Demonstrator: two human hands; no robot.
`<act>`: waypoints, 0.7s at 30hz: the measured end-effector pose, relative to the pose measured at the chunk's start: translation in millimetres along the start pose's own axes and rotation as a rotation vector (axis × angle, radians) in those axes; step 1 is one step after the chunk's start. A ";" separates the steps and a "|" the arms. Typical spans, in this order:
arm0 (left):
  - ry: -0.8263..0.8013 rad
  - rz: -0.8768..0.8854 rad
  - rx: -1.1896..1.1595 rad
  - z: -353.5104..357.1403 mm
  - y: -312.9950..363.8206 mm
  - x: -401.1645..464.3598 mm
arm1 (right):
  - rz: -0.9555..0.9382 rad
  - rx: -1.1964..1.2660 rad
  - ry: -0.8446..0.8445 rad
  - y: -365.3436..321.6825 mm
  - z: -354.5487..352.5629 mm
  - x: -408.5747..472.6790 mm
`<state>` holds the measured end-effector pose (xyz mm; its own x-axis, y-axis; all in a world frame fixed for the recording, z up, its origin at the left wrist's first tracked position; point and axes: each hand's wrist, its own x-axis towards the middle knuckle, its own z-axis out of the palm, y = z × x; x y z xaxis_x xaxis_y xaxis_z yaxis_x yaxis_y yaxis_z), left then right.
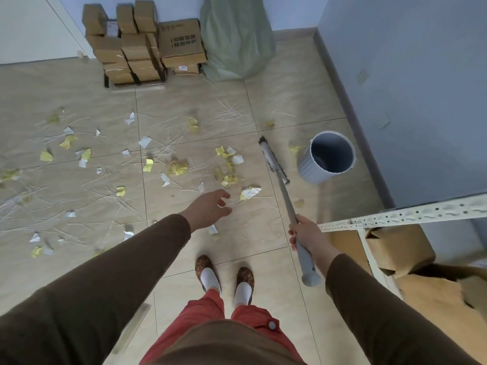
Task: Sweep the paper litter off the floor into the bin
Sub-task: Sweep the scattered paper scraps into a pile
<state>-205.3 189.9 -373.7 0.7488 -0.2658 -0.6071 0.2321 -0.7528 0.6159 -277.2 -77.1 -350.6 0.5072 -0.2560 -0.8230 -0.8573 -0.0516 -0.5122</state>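
My right hand (305, 234) grips the broom (286, 198) by its smooth grey shaft; the bristle head rests on the tile at one o'clock, just beside the ribbed round grey bin (328, 156). My left hand (210, 206) hovers with fingers relaxed, holding nothing. Crumpled yellow and white paper (176, 167) and thin pale strips litter the floor (263, 259) from nine to twelve o'clock.

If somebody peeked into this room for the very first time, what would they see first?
Probably the mess: yellow and white paper scraps and thin pale strips scattered over the tiled floor, mostly on the left and in the middle. Next, the broom gripped by the right hand, its head down beside the grey bin near the blue wall. The left hand reaches out, holding nothing.
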 end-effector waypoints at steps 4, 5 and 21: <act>0.007 0.005 0.019 6.2 2.9 -1.8 | 0.051 -0.037 0.094 18.0 -17.6 7.2; 0.011 0.002 0.027 7.1 1.9 -2.6 | 0.075 -0.043 0.113 18.7 -21.8 11.9; 0.045 -0.050 0.066 -13.0 -27.6 -15.3 | 0.249 0.446 -0.159 -19.9 87.2 12.4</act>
<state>-215.1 222.6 -374.9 0.7649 -0.2009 -0.6120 0.2294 -0.8029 0.5502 -246.1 4.9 -372.1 0.3297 -0.0568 -0.9424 -0.8502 0.4162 -0.3225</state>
